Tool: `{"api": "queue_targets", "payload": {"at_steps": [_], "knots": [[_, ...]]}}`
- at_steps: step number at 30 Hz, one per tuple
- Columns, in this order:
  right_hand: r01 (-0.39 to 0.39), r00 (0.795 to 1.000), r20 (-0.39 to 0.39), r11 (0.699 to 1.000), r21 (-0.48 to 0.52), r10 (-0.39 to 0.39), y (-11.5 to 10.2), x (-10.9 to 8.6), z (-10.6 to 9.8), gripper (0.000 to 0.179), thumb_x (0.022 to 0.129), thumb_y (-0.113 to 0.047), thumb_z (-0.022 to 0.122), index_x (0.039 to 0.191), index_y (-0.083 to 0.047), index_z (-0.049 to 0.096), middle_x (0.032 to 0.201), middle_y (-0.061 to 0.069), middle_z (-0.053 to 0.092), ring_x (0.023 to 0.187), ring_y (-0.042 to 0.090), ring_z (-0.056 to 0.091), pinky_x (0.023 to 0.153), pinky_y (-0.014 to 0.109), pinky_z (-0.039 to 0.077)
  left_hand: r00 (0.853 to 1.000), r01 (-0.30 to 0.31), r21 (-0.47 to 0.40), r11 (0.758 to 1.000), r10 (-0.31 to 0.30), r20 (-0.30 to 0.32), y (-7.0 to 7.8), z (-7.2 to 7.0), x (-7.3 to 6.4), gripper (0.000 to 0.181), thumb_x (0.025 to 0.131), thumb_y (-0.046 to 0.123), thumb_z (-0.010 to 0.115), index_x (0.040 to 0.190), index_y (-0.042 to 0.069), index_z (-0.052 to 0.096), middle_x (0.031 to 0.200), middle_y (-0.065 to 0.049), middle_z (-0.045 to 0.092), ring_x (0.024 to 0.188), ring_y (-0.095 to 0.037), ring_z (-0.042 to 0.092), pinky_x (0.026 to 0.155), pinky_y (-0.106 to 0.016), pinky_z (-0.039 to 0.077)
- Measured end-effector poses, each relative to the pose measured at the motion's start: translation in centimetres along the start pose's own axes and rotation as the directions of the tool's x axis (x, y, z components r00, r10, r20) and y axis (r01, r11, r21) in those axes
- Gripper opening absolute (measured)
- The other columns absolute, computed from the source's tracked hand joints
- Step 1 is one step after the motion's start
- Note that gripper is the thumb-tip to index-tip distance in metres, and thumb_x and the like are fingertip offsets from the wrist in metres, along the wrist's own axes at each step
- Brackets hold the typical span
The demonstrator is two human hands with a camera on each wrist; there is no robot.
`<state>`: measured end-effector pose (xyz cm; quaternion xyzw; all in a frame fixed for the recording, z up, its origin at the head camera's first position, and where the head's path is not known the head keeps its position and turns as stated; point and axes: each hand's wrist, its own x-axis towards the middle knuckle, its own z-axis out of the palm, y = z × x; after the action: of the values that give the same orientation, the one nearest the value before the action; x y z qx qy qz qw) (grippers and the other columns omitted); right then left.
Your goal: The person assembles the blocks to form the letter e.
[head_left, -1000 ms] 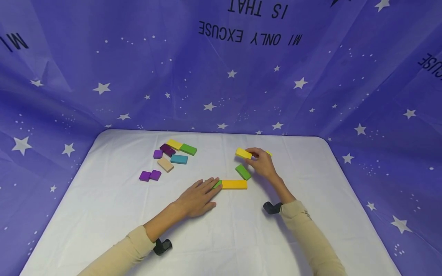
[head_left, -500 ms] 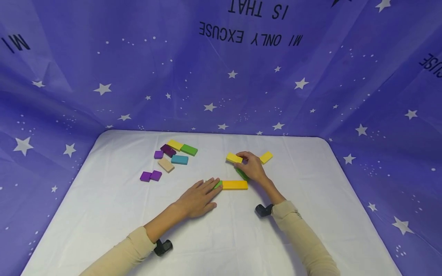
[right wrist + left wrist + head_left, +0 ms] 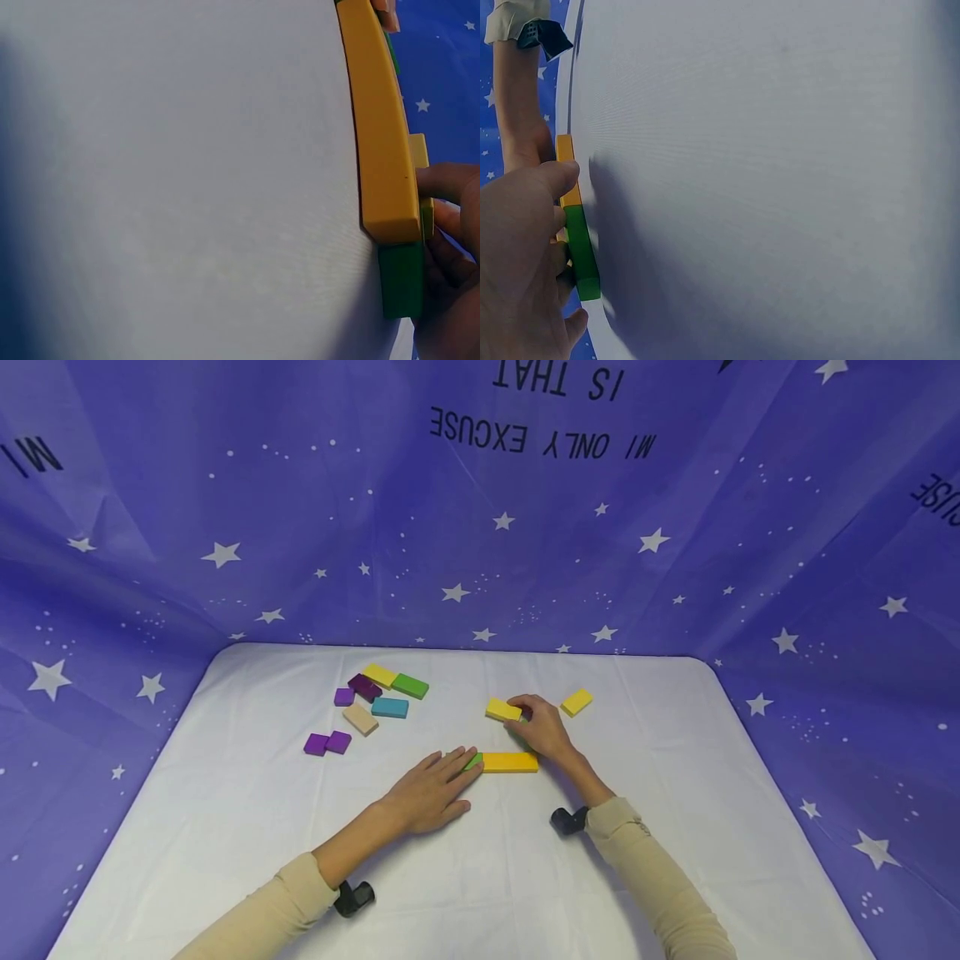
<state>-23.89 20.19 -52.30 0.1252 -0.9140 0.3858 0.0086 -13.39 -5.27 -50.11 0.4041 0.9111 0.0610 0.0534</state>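
Yellow block (image 3: 502,710), pinched in right hand (image 3: 546,731), out at the fingertips! | left hand (image 3: 429,792) flat, fingers straight out over green block (image 3: 583,255) | orange block (image 3: 510,762) touching green, just past left fingertips

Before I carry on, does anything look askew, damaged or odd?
No damage shows. The yellow block pinched in the right hand slants compared with the orange block, probably just mid-handling. The backdrop lettering is upside down, which looks odd.
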Motion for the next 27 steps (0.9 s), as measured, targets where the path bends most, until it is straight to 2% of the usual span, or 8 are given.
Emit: {"api": "queue_targets", "payload": {"at_steps": [11,27], "knots": [[-0.023,0.999,0.025,0.998,-0.054,0.024,-0.18,-0.27,0.21,0.040,0.089,-0.016,0.077,0.125,-0.004,0.067,0.122,0.013,0.063,0.108,0.026,0.060,0.098,0.040,0.048,1.000,0.006,0.001,1.000,-0.007,0.009,0.06,0.08,0.13,0.064,0.104,0.043,0.046,0.158,0.012,0.029,0.163,-0.011,0.022,0.149,-0.027,0.019,0.118,-0.048,0.020],[0.007,0.996,0.092,0.994,-0.107,0.003,0.04,-0.46,-0.23,0.046,0.089,-0.014,0.075,0.132,-0.002,0.063,0.127,0.016,0.060,0.113,0.028,0.058,0.101,0.042,0.047,1.000,0.010,0.007,1.000,-0.010,-0.002,0.11,0.12,0.09,0.064,0.104,0.043,0.048,0.157,0.011,0.032,0.163,-0.011,0.024,0.149,-0.027,0.021,0.118,-0.048,0.021]]}}
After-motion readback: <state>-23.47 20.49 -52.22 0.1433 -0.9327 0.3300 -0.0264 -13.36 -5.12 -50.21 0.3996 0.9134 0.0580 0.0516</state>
